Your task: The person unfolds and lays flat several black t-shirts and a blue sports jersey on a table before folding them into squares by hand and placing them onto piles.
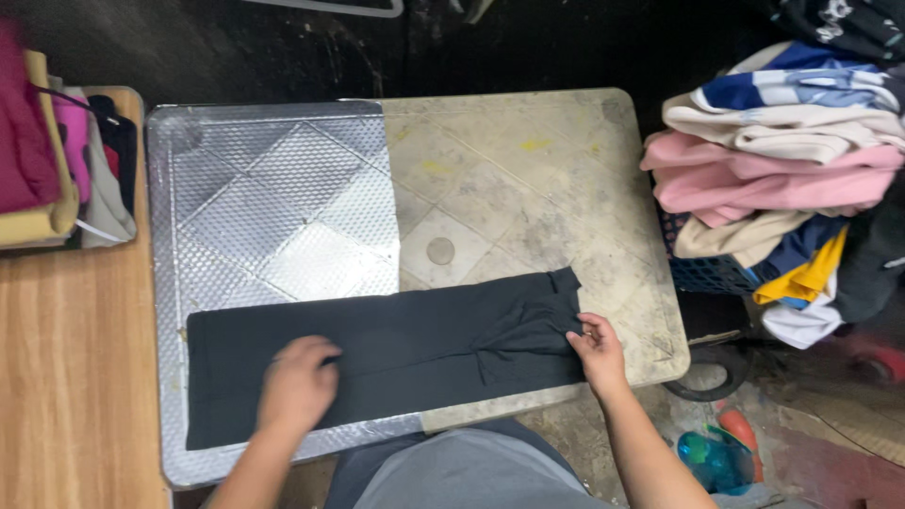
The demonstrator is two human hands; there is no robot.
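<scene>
Worn table point(528, 188), black garment point(415, 349), hands point(297, 382) pressing

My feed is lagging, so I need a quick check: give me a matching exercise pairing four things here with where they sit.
1. long black folded garment
2. heap of pink, cream and blue clothes
3. embossed silver metal sheet
4. left hand

a. covers the table's left part
b. right of the table
c. pressed on the garment's middle
d. along the table's near edge

Pairs: 1-d, 2-b, 3-a, 4-c
</scene>
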